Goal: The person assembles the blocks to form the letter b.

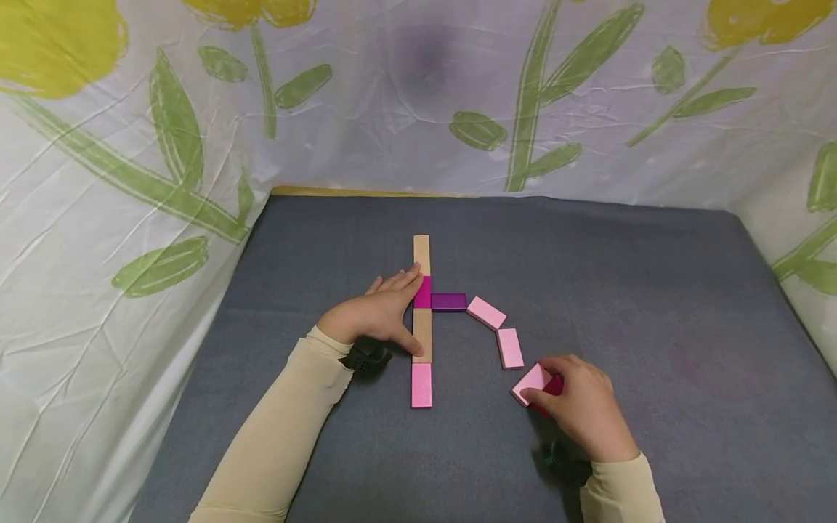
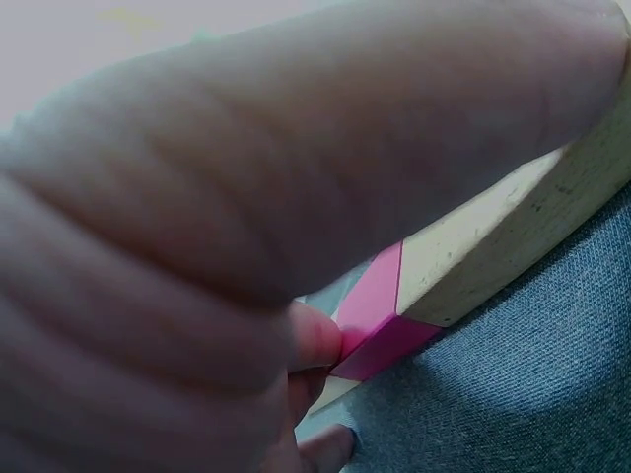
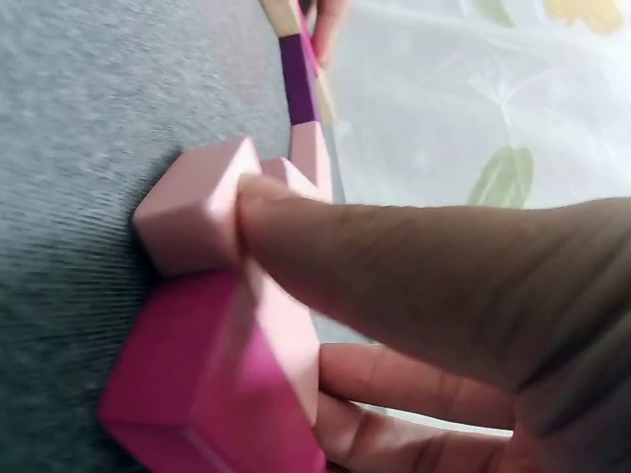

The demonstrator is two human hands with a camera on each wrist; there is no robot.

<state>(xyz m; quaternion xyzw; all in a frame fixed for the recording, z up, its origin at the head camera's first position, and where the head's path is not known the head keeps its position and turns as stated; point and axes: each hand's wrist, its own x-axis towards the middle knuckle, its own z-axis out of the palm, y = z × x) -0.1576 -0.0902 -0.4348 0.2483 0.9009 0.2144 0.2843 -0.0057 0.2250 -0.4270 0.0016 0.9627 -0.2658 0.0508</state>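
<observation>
A straight column of blocks runs up the middle in the head view: a tan block, a magenta block, a second tan block and a pink block. My left hand rests against its left side with fingers extended, thumb on the lower tan block and fingertips by the magenta one. At lower right, my right hand pinches a loose pink block between thumb and fingers. Directly beside that block is another magenta block, partly hidden by the hand in the head view.
A purple block juts right from the column. Two pink blocks, one slanted and one steeper, continue from it in a curve toward my right hand. Everything lies on a grey cloth-covered table, with a flower-patterned curtain behind.
</observation>
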